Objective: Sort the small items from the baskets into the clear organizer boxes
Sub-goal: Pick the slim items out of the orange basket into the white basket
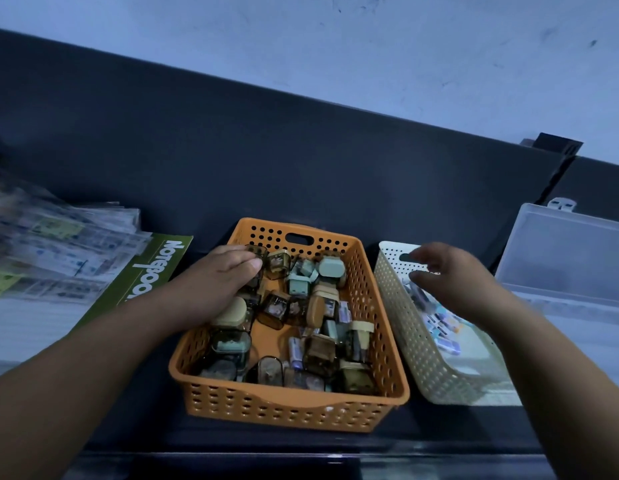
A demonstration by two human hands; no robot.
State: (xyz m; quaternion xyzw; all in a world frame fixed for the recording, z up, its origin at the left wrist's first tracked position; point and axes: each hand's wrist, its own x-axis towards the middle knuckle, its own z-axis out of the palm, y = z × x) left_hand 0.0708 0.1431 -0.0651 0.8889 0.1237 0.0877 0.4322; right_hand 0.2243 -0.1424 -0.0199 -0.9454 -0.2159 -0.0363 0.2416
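Note:
An orange perforated basket (380, 344) sits in the middle, full of several small smoky-clear cases and pale green and beige pieces (302, 282). My left hand (216, 282) reaches into its far left corner, fingers curled round a small dark clear case (256, 251). To the right stands a white perforated basket (401, 317) with small blue and white items (444, 327) inside. Above that basket hovers my right hand (453, 282), its fingers loosely curled and nothing visible in it. A clear organizer box (564, 261) stands open at the far right.
A green notebook (145, 275) and a stack of printed packets (58, 247) lie to the left. A dark panel (266, 150) rises behind the baskets, with a pale wall above it. The table's front edge runs along the bottom.

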